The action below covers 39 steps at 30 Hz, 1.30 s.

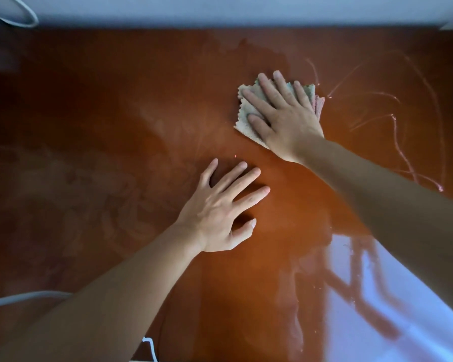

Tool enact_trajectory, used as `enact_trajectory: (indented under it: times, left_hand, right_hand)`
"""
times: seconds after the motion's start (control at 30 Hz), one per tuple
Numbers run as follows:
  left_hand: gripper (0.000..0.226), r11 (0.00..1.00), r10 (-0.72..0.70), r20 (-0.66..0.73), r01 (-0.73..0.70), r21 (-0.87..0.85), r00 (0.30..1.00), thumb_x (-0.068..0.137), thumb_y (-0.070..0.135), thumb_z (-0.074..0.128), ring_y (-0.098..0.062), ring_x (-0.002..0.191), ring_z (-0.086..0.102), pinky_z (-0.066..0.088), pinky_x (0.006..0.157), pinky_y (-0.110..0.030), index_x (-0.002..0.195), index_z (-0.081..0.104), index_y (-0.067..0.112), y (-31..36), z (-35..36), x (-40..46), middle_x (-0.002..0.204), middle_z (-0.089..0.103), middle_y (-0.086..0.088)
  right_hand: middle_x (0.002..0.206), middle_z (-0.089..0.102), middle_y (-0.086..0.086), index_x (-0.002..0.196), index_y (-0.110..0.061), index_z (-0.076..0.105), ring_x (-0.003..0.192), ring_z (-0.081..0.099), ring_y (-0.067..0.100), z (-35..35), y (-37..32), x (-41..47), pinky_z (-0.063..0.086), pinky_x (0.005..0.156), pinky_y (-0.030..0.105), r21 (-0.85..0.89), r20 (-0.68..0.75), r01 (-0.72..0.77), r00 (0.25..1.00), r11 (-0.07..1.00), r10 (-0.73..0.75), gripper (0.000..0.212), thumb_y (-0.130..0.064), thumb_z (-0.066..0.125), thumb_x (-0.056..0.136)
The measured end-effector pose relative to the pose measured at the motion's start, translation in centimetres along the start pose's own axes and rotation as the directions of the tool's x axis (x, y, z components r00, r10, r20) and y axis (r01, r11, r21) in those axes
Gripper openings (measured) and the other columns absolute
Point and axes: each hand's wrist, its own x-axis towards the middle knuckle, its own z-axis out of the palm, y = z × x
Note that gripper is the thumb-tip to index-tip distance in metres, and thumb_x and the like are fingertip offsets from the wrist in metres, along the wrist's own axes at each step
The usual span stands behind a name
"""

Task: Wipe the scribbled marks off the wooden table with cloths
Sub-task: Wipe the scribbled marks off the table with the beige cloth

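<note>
The left forearm (110,291) reaches in from the lower left corner, and the left hand (221,214) lies palm down on the wooden table (94,105) with its 5 fingers spread apart, holding nothing, the fingertips pointing toward the far right. Beyond it, the right hand (283,111) presses flat on a stack of cloths (246,113), fingers splayed across the top, not clenched around them. The uppermost cloth is beige with a zigzag edge; a pale green edge and a pink edge (319,105) show from under the hand on its right side. The cloths sit on the far right half of the table, just left of the scribbled marks (398,131), which are thin pale pink looping lines running over the right part of the surface down to near the right forearm (377,194). The surface left of the cloths looks smeared and hazy. A bright window reflection (392,309) shines on the near right of the table. A white cable (24,296) curves along the left edge, and another loop of cable (24,19) lies past the far left corner.
</note>
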Motion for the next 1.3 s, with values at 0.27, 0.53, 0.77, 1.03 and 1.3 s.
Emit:
enact_trajectory:
  times: [0.27,0.53,0.77,1.03,1.3]
  left_hand:
    - [0.06,0.999,-0.003,-0.019,0.003,-0.047,1.0,0.093,0.05,0.054,-0.026,0.153,0.028,0.015,0.121,-0.065,0.149,0.051,0.029,-0.1,-0.1,0.0,0.163,0.037,-0.006]
    - [0.06,1.0,0.003,-0.014,-0.004,-0.03,1.0,0.093,0.051,0.053,-0.025,0.154,0.028,0.016,0.121,-0.065,0.151,0.048,0.032,-0.2,0.2,0.0,0.164,0.035,-0.004]
    - [0.06,1.0,0.01,-0.02,-0.01,-0.023,1.0,0.094,0.051,0.053,-0.025,0.153,0.029,0.015,0.122,-0.064,0.151,0.048,0.031,-0.3,0.3,0.0,0.162,0.038,-0.004]
    - [0.06,1.0,0.004,-0.011,-0.004,-0.009,1.0,0.094,0.05,0.053,-0.025,0.154,0.028,0.015,0.122,-0.063,0.151,0.049,0.032,-0.3,0.1,0.0,0.164,0.035,-0.003]
    - [0.067,0.999,-0.052,-0.1,0.052,0.001,0.994,0.092,0.049,0.054,-0.03,0.153,0.028,0.013,0.124,-0.059,0.154,0.041,0.026,-0.3,0.5,0.1,0.163,0.034,-0.011]
  right_hand:
    - [0.171,-0.008,-0.007,0.158,-0.05,0.009,0.156,-0.019,0.02,0.3,-2.8,-0.8,-0.014,0.125,0.048,0.034,0.086,0.314,0.945,0.949,-0.316,0.054,-0.056,0.01,0.105]
    - [0.172,-0.006,-0.001,0.163,-0.039,0.0,0.157,-0.012,0.024,-1.9,1.1,5.5,-0.007,0.126,0.048,-0.034,0.016,0.063,0.998,0.997,-0.062,0.067,-0.066,0.009,0.102]
    - [0.172,-0.001,-0.003,0.163,-0.041,0.004,0.158,-0.01,0.024,1.4,-2.0,-3.6,-0.007,0.127,0.05,0.0,0.011,0.143,0.99,0.99,-0.143,0.059,-0.059,0.004,0.106]
    - [0.172,-0.001,-0.004,0.162,-0.042,0.002,0.158,-0.008,0.022,-0.2,1.8,1.0,-0.007,0.127,0.047,0.011,-0.045,-0.039,0.998,0.999,0.04,0.062,-0.061,0.005,0.103]
    - [0.172,0.005,-0.004,0.163,-0.04,0.011,0.158,-0.005,0.023,0.4,1.2,0.7,-0.006,0.127,0.047,0.095,-0.126,-0.169,0.976,0.981,0.18,0.057,-0.053,0.009,0.107]
